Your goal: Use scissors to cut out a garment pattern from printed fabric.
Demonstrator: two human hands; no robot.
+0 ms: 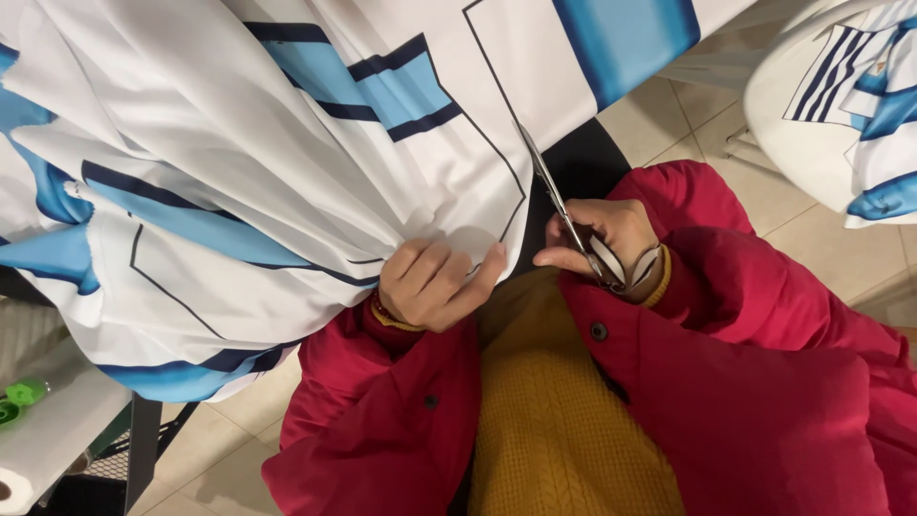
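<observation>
Nearest to the camera, a mustard knitted sweater (pixel 564 420) is seen under an open red jacket (pixel 764 382); both lie just below the scissors (pixel 573 225), which are taken here as the landmark. The scissors are held by the right hand (pixel 611 239), the fingers being passed through the handles and curled around them. The blades appear only a little parted, and they are laid along a thin dark line printed on the fabric (pixel 287 172). To the left of the scissors, the left hand (pixel 435 282) is closed tightly on a gathered bunch of this fabric, with the thumb pressed against the cloth near the cutting line. The fabric is white with light blue bands and dark blue stripes; it spreads up and to the left of the scissors and fills most of the view. Farther to the right of the scissors, a white round surface (pixel 793 105) with more pieces of the same printed cloth is seen. Below it, a tiled floor (pixel 841 258) is visible. Far to the lower left of the scissors, a paper roll (pixel 19 483) is placed.
</observation>
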